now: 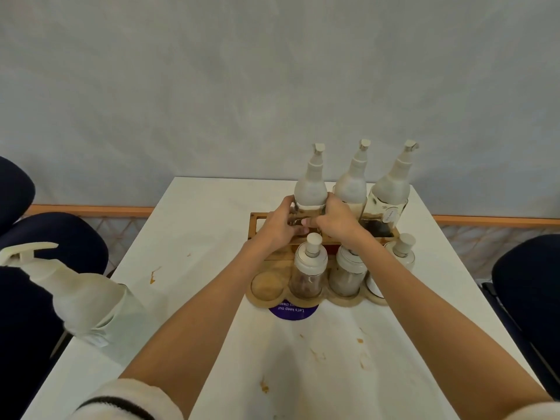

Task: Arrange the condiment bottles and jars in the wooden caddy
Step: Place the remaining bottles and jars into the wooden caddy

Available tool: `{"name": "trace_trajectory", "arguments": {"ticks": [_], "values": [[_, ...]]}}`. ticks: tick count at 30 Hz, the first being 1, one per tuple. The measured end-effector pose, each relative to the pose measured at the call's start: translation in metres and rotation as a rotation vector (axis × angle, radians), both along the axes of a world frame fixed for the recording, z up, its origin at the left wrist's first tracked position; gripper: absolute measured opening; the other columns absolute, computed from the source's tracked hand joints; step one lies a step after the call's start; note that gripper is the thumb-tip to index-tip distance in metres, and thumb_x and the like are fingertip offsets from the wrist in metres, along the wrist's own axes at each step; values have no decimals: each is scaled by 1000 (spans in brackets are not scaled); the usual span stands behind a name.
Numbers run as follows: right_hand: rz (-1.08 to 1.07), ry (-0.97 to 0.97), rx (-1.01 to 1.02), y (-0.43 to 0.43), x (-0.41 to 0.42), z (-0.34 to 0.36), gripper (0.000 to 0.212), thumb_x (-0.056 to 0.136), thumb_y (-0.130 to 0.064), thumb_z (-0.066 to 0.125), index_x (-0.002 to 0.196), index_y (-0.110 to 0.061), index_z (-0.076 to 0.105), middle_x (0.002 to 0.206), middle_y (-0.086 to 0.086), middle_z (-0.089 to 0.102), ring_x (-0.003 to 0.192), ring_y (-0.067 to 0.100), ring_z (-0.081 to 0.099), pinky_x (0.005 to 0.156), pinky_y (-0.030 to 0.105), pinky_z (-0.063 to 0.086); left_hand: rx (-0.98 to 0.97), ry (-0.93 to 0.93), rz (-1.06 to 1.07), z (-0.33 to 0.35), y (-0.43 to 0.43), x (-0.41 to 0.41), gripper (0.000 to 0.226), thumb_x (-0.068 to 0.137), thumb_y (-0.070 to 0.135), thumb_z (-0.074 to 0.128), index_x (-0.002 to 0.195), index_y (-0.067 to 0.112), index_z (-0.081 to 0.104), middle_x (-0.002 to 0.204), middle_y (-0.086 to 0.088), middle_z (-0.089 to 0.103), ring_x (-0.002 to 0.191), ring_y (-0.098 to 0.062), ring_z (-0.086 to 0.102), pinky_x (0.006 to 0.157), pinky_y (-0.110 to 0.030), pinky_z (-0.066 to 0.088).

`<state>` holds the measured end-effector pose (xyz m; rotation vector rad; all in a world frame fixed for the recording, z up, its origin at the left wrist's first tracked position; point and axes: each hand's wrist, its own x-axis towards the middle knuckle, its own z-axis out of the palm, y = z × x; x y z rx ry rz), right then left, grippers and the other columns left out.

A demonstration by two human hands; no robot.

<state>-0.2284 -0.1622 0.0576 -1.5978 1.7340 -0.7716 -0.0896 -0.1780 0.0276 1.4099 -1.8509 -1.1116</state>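
A wooden caddy (pixel 255 226) stands at the far middle of the white table (pixel 197 225). Three tall glass bottles with white spouted tops stand in its back row. Both hands grip the leftmost bottle (pixel 311 184) low on its glass body: my left hand (pixel 280 225) on its left side, my right hand (pixel 335 221) on its right. The middle bottle (pixel 353 180) and the right bottle (pixel 391 192), which holds dark liquid, stand beside it. In the front row stand three short jars with white lids (pixel 309 269) (pixel 348 272) (pixel 401 250); the leftmost round slot (pixel 266 284) is empty.
A pale pump bottle (pixel 78 292) lies tilted at the table's left edge. A purple round sticker (pixel 292 312) sits just in front of the caddy. Brown stains dot the tabletop. Dark chairs flank the table, left (pixel 57 241) and right (pixel 527 286). A grey wall is behind.
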Motion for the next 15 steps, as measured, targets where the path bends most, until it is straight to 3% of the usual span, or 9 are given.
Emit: {"name": "trace_trajectory", "arguments": {"ticks": [3,7,9,12,15], "values": [[-25,2,37,1,2,2,49,78,-16,80,119,-6,56,107,9,66,102,24,60,86,38,53,7,-5,9,0,0,1,74,84,7,74,145,15,32,140,-13,52,125,-28,54,102,-38,47],[-78,-32,62,9,5,12,25,84,-23,75,97,-7,63,78,2,62,77,19,59,58,25,43,9,-3,29,1,3,0,75,84,8,74,145,14,32,141,-12,52,127,-27,53,98,-33,45],[-93,-37,74,16,5,18,21,86,-25,71,94,-9,60,70,-1,56,66,13,53,52,22,36,13,-12,45,3,6,0,75,84,7,74,146,14,32,141,-11,52,127,-27,53,99,-34,45],[-98,-31,95,26,2,28,32,89,-26,68,110,-4,60,76,0,55,66,12,51,55,24,36,2,-48,78,10,11,4,74,85,5,72,147,14,33,142,-11,51,124,-26,54,92,-29,45],[-96,-32,54,41,-1,42,50,91,-25,66,134,-5,50,106,4,59,94,19,57,76,28,44,-44,-48,133,27,23,9,73,87,10,71,148,19,33,145,-9,48,122,-25,54,96,-35,48]]}}
